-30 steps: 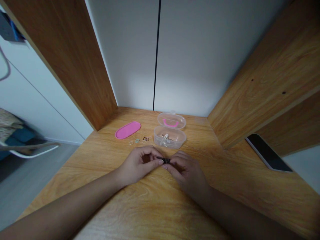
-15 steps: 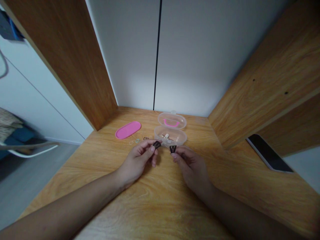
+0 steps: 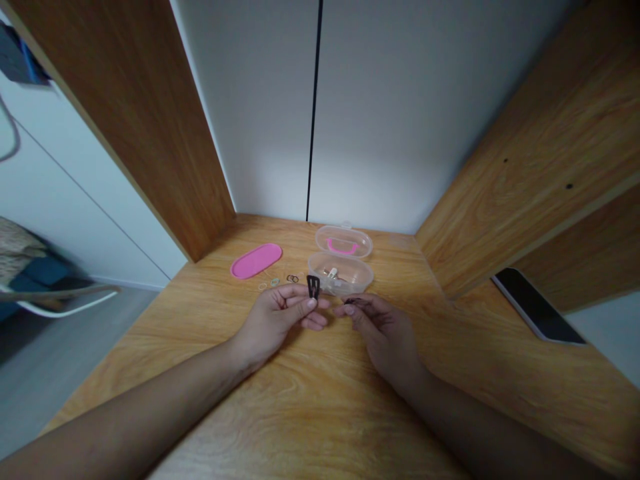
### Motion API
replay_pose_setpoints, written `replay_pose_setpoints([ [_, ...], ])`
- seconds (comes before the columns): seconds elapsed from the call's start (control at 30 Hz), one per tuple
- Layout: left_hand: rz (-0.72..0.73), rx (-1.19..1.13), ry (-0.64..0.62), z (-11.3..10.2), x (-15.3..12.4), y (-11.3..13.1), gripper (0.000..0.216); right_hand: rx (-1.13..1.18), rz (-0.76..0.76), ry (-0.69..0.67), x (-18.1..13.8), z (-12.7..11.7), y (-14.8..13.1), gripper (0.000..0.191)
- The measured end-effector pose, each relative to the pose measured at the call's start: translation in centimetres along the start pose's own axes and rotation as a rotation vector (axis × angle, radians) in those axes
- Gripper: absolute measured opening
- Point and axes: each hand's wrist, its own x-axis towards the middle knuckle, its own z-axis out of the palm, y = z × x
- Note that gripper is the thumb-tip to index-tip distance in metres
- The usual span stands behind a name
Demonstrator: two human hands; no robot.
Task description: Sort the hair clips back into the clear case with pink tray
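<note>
Between the thumb and fingers of my left hand (image 3: 283, 313) a dark hair clip (image 3: 313, 287) stands upright, its slotted face showing. My right hand (image 3: 383, 327) pinches another dark hair clip (image 3: 350, 302), seen nearly edge-on and partly covered by the fingers. Just beyond both hands a clear plastic box (image 3: 363, 275) sits open, with small white and metallic pieces (image 3: 332, 273) inside. Its clear lid with a pink handle (image 3: 343, 248) is tipped back behind it. Several small hair ties (image 3: 293, 279) lie left of the box.
A pink oval tray (image 3: 257, 261) rests on the wooden tabletop (image 3: 300, 413) at the back left. A phone (image 3: 537, 307) lies on the right. White panels (image 3: 370, 120) rise behind, and wooden boards (image 3: 540, 167) border the sides.
The clip in my left hand has turned upright, and the one in my right hand has tilted nearly flat. More of the dark hair ties shows beside my left hand.
</note>
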Motion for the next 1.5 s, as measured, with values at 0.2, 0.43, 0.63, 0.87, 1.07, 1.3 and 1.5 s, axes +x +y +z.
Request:
replay_pose_setpoints([
  [0.2, 0.039, 0.001, -0.017, 0.1, -0.1, -0.2, 0.036, 0.054, 0.022, 0.0, 0.0, 0.0, 0.0, 0.018],
  [0.43, 0.089, 0.04, -0.066, 0.0, 0.0, -0.3, 0.04, 0.038, 0.021, -0.033, -0.1, 0.0, 0.0, 0.025],
  [0.63, 0.035, 0.159, -0.078, 0.1, -0.2, -0.1, 0.035, 0.052, -0.004, -0.074, -0.1, 0.0, 0.1, 0.024],
  [0.87, 0.043, 0.329, -0.073, 0.0, -0.4, 0.1, 0.039, 0.047, 0.006, -0.103, -0.3, -0.1, 0.3, 0.021],
  [1.07, 0.202, 0.628, -0.121, 0.0, -1.1, 0.1, 0.036, 0.026, 0.02, -0.11, -0.3, -0.1, 0.4, 0.022],
  [1.3, 0.291, 0.744, -0.137, 0.0, -1.6, 0.4, 0.039, 0.044, 0.024, -0.115, -0.3, 0.1, 0.3, 0.022],
  [1.5, 0.242, 0.602, -0.126, -0.2, -1.0, -0.4, 0.038, 0.067, 0.021, -0.116, -0.3, 0.0, 0.1, 0.022],
])
